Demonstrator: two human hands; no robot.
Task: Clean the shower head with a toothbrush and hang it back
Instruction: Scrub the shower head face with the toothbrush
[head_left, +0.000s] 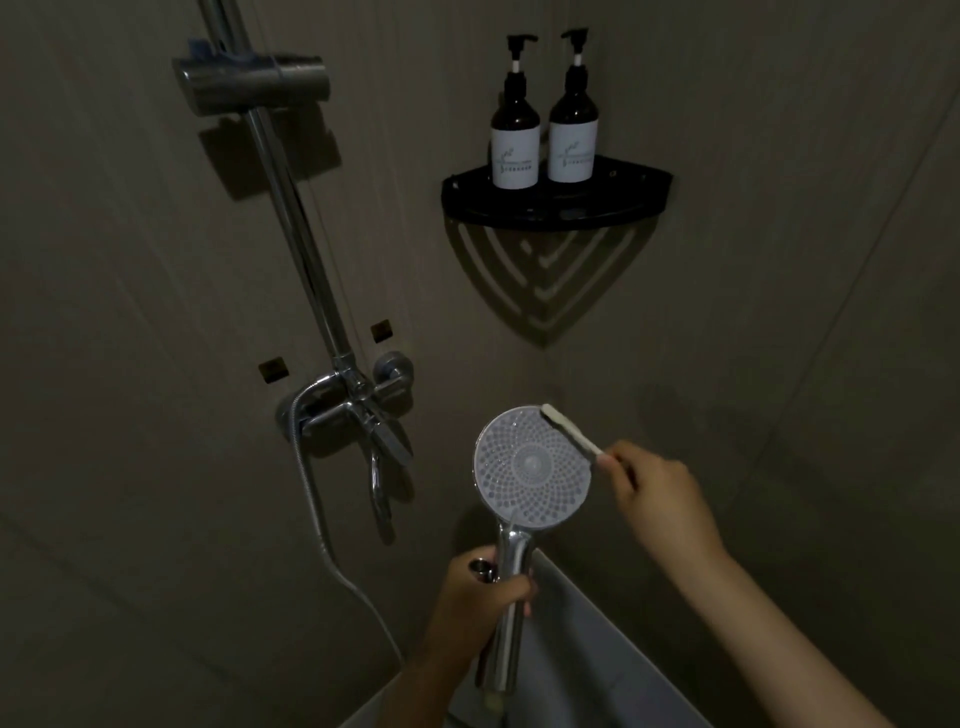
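The right hand (660, 499) is hiding most of the toothbrush (571, 434). The left hand (480, 597) is covering part of the shower head (532, 462) handle. The hose (317, 509) is slipping behind the left arm. The rail (292, 218) is running off the top edge. The writing on the bottles (515, 130) is looking too small to read.

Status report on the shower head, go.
Left hand grips shower head by handle. Right hand pinches toothbrush, bristles at face's upper right edge. Rail holder unoccupied.

I face a dim corner of grey-brown walls (779, 260); a black shelf (556, 215) carries two dark bottles (515, 135), striped shadow beneath.
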